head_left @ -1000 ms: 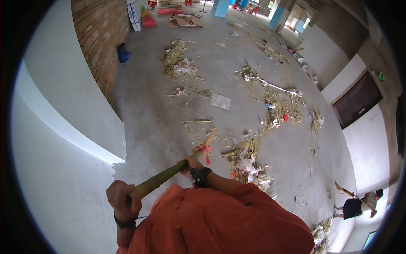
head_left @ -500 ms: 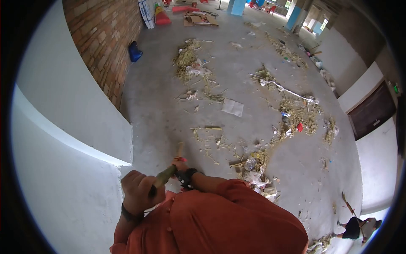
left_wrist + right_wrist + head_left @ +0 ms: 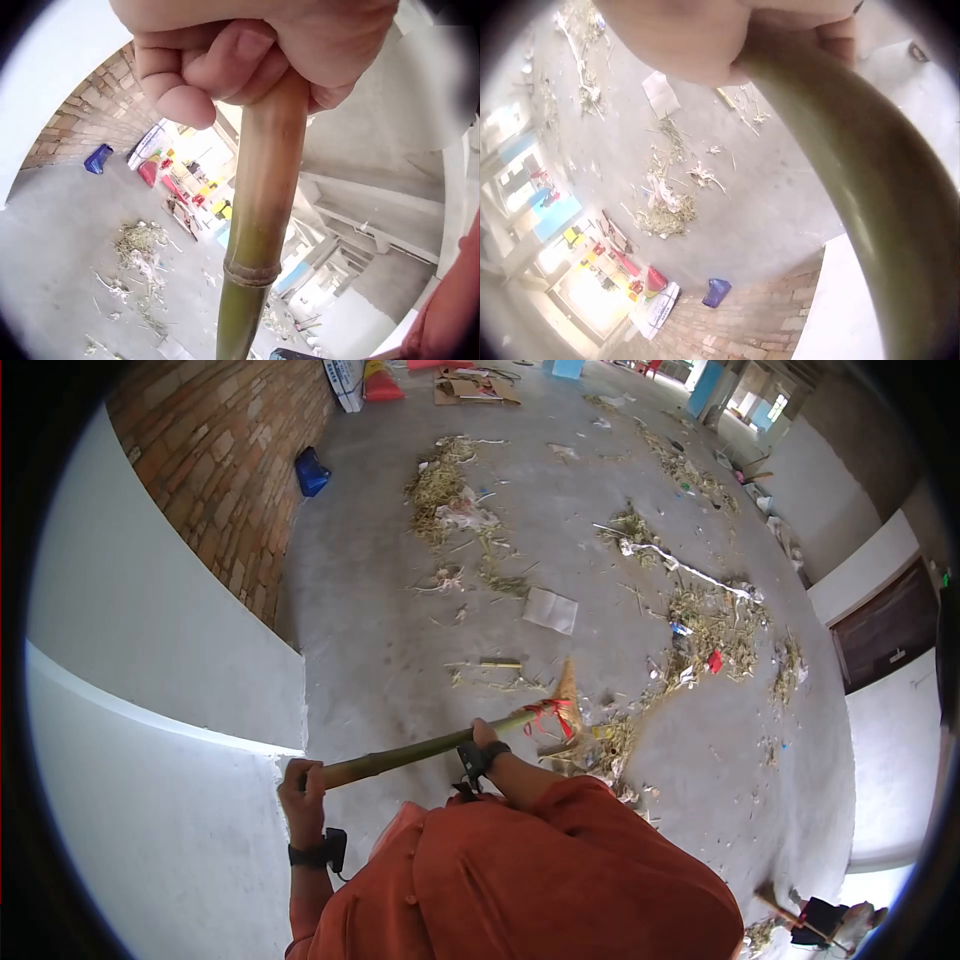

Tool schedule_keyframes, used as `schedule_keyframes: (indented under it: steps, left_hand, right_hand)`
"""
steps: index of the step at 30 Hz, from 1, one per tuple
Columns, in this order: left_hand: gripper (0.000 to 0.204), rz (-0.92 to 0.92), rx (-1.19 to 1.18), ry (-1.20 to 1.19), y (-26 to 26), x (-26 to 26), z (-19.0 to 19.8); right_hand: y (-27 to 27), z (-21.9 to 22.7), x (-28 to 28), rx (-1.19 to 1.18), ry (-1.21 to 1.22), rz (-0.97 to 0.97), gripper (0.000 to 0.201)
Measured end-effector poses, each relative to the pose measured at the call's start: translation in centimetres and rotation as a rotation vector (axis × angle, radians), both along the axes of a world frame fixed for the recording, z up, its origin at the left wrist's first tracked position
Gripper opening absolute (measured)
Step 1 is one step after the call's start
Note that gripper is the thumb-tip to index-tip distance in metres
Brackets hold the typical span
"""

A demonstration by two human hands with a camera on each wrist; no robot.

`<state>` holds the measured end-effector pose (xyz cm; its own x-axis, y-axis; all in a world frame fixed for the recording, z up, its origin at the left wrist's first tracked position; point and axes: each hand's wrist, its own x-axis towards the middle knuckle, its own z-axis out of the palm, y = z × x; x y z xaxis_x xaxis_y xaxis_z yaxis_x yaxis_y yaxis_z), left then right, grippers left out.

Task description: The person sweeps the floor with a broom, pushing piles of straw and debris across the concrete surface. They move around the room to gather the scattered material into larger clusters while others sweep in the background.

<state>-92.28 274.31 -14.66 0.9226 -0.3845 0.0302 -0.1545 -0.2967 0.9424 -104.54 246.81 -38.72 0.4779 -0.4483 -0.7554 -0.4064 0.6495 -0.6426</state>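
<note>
A broom with a long green bamboo handle slants across in front of my body. My left hand grips the handle's upper end; in the left wrist view, the fingers curl round its brownish top. Farther down, my right hand holds the handle near the broom head, and in the right wrist view that hand wraps the green bamboo. Red ties bind the tan broom head, which overlaps the edge of a heap of straw and litter.
More straw piles and a long white strip lie across the grey floor. A pale sheet lies ahead. At left stand a white wall and a blue bag. Another person with a broom is at lower right.
The broom head swung left and close to my body, then out to the right to the straw heap. Both hands shifted with the handle. The other person now appears lower in view.
</note>
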Motion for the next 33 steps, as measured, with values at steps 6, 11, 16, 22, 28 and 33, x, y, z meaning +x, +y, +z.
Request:
schedule_keyframes:
  steps: [6, 11, 16, 22, 28, 33]
  left_hand:
    - [0.01, -0.145, 0.016, -0.723, -1.8, -1.5, 10.5]
    - [0.015, -0.314, 0.021, -1.225, -4.9, -5.1, 15.1]
    - [0.013, -0.479, 0.109, -1.128, -8.1, -4.7, 12.9]
    - [0.012, -0.229, 0.044, -0.812, -6.3, -0.2, 6.5]
    - [0.018, -0.004, 0.094, 0.112, -5.2, 1.1, -1.0]
    - [0.018, -0.016, 0.013, 0.08, -5.0, 0.4, -1.5]
  right_hand:
    - [1.8, 2.7, 4.5, 0.534, -0.332, -0.088, 0.022]
    - [6.3, 6.3, 8.1, 0.93, -0.338, -0.015, 0.015]
    - [6.1, -1.7, 10.0, 0.27, -0.661, 0.364, 0.01]
    - [-0.1, -3.1, 7.4, -0.422, -0.266, 0.518, 0.032]
    - [-6.7, -8.7, 2.5, 0.077, -0.018, -0.034, 0.029]
    - [-6.2, -3.4, 2.0, -0.118, 0.059, -0.182, 0.038]
